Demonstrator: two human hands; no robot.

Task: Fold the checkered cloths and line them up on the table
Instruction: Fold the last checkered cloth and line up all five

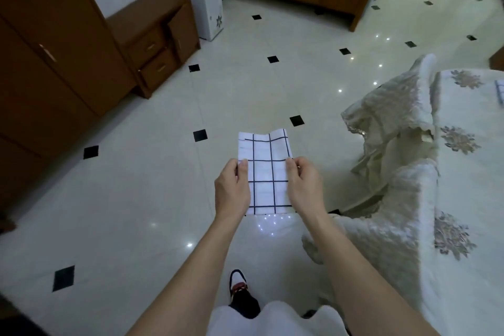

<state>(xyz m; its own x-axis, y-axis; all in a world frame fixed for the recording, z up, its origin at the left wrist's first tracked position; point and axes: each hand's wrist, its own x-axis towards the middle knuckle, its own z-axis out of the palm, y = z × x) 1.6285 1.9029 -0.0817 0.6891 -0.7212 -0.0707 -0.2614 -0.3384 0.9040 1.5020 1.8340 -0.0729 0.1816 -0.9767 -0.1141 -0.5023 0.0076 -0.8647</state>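
White cloth (pixel 266 172) with a thin dark check sits at the middle of the head view, folded into a narrow upright rectangle and held flat in the air above the floor (pixel 136 199), well left of the table (pixel 463 123). The left hand (pixel 231 194) pinches its left edge, thumb on top and fingers tucked beneath. The right hand (pixel 304 188) pinches the right edge the same way, so both hands grasp the cloth at about mid-length. The cloth's far end stands free beyond the fingers and curls a little at its top edge; its near end hangs between the wrists. The table fills the right side under a cream quilted cover (pixel 395 226) with grey-gold flower patches, and the cover bunches in loose folds at the corner nearest the cloth. On the tabletop, at the very right edge of the view, lies a sliver of a second cloth (pixel 499 93), pale with dark lines and mostly cut off. The floor is glossy cream tile with small black diamond insets. A brown wooden wardrobe (pixel 49 63) and a low set of drawers (pixel 158 43) stand along the left. Below the forearms a dark and white shoe (pixel 240 284) rests on the tiles.
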